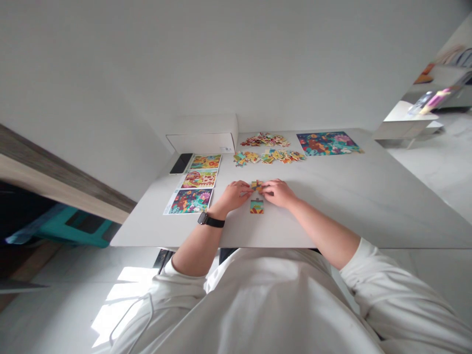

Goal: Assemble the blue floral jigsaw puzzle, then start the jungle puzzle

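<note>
- Hands: two, bare, both belonging to the camera wearer.
- Left hand: half curled, palm down, fingertips placed against the left side of a small cluster of jigsaw pieces; firmness of hold impossible to determine from the view.
- Right hand: likewise half curled and palm down, fingers placed against the right side of the same cluster; firmness of hold equally impossible to determine.
- Cluster position: between both hands, just above a white tabletop or resting on it; number of pieces too small to count.
- Joined puzzle section: one, lying flat just beyond the near table edge side of the hands, apart from the cluster.
- Loose pieces: two groups, uncounted; one red-brown heap near the far edge, one lighter multicoloured spread directly in front of it.
- Completed puzzle: one, lying flat at far right.
- Picture cards: three, laid in a column at left.
- Smartphone: one, dark, just beside the top card.
- White box: one, at the far edge.
- Wristwatch: one, black, strapped on the left wrist.
</note>
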`<state>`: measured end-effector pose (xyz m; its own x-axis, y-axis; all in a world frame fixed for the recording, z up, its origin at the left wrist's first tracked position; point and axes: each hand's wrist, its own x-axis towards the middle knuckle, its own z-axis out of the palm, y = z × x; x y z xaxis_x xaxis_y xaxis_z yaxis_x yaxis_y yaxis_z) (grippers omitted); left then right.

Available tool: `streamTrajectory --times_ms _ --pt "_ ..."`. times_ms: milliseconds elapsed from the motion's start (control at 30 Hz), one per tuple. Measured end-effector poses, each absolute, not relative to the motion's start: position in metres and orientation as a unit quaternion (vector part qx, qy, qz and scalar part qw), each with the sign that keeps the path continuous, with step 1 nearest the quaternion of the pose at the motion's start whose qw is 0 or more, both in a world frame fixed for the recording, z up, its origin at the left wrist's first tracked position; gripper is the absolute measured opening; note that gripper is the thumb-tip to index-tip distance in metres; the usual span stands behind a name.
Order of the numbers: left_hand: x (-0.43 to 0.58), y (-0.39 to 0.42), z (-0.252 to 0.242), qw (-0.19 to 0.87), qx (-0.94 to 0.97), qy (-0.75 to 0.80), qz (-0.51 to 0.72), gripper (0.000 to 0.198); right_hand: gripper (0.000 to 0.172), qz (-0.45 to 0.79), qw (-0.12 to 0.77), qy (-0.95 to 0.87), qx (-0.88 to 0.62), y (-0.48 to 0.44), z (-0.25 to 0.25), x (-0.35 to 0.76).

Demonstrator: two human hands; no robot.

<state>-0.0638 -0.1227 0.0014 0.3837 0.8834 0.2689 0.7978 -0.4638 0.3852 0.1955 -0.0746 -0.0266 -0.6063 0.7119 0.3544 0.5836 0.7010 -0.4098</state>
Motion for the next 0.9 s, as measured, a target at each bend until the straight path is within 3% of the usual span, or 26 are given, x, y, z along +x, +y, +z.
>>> streamTrajectory --times_ms 300,567,700,833,900 --pt "-0.063 -0.122 0.001 0.101 0.797 0.529 0.272 0.028 0.023 0.123 0.248 -0.891 -0.360 -0.075 -0.025 0.195" --pt "-0.093 -0.090 0.024 0.216 0.598 0.685 0.355 0.028 0.025 0.168 0.298 -0.874 -0.345 -0.078 -0.019 0.198" --pt "-0.108 -0.057 0.029 0.230 0.529 0.722 0.383 0.041 0.025 0.178 0.296 -0.870 -0.353 -0.079 -0.017 0.198" --pt "-0.115 -0.021 0.027 0.225 0.516 0.722 0.401 0.025 0.028 0.186 0.298 -0.867 -0.354 -0.080 -0.016 0.198" --pt "-0.118 -0.004 0.026 0.207 0.520 0.731 0.390 0.027 0.029 0.189 0.299 -0.865 -0.356 -0.081 -0.015 0.200"
